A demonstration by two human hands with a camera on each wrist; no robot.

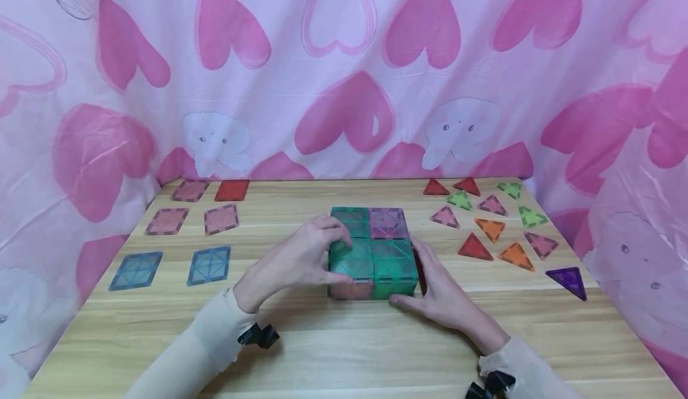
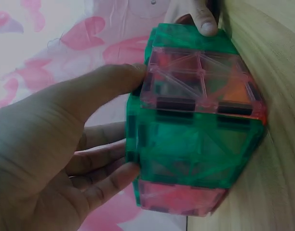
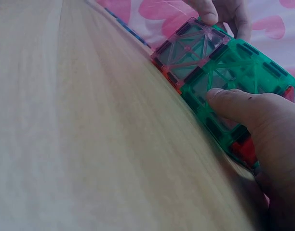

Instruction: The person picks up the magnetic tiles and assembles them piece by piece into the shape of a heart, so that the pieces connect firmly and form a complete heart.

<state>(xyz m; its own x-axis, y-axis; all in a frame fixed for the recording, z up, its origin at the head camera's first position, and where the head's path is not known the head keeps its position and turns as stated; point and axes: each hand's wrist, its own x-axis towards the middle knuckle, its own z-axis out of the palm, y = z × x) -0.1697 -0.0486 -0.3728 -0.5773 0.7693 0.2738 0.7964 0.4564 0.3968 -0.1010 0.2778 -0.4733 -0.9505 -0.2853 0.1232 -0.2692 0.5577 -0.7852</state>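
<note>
A low box of translucent magnetic tiles point(image 1: 395, 260) stands on the wooden table in front of me. Its top has several green squares and one pink-purple square point(image 1: 388, 224) at the far right. My left hand point(image 1: 301, 254) holds the top tile at the box's near left, thumb at the front edge and fingers bent over the top. In the left wrist view, pink and green tiles point(image 2: 195, 149) form the side walls. My right hand point(image 1: 443, 285) grips the right near corner, its thumb on the green front tile point(image 3: 222, 79) and its other fingers mostly hidden along the right side.
On the left lie pink square tiles point(image 1: 167, 221), a red square point(image 1: 232, 190) and two blue squares point(image 1: 209, 266). Several small triangles in red point(image 1: 475, 247), orange point(image 1: 517, 257), pink and green lie at the right, with a purple triangle point(image 1: 570, 282) nearest. A pink heart-print curtain point(image 1: 344, 112) hangs behind.
</note>
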